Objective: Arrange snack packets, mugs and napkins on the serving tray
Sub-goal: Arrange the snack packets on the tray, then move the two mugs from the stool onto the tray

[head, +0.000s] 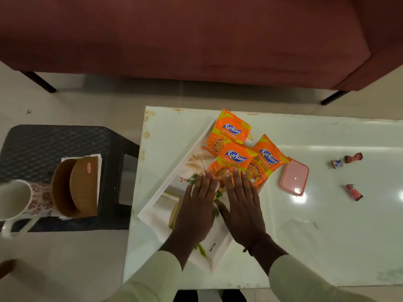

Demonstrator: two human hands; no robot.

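**A:** ok so where's everything sitting right now?

**B:** White tray (172, 182) lies skewed on the white tabletop (316, 236), long side running roughly 7 to 1 o'clock. Three orange packets (234, 159) fan out at its 1 o'clock end, overlapping each other. The one furthest toward 3 o'clock hangs partly over the tray rim.

**A:** and the hands?

**B:** Both are flat, palms down, side by side over the middle of the tray. Left hand (199, 205) has its fingers (206, 182) spread straight, tips at the lower edge of the middle packet. Right hand (241, 205) is the same, fingers laid out flat and its tips resting on that packet. Neither one is gripping anything, just pressing or smoothing.

**A:** mugs, napkins?

**B:** Not on the tray. A white mug (16, 199) with a red floral print sits on a dark stool (54, 140) at 9 o'clock from the tabletop, next to a brown holder (75, 187) with white napkins (99, 168) under or behind it.

**A:** other stuff?

**B:** Pink lidded box (294, 177) just beside the packets at 3 o'clock, and a few small wrappers (353, 159) well apart, further toward 3. Maroon sofa (196, 35) at 12.
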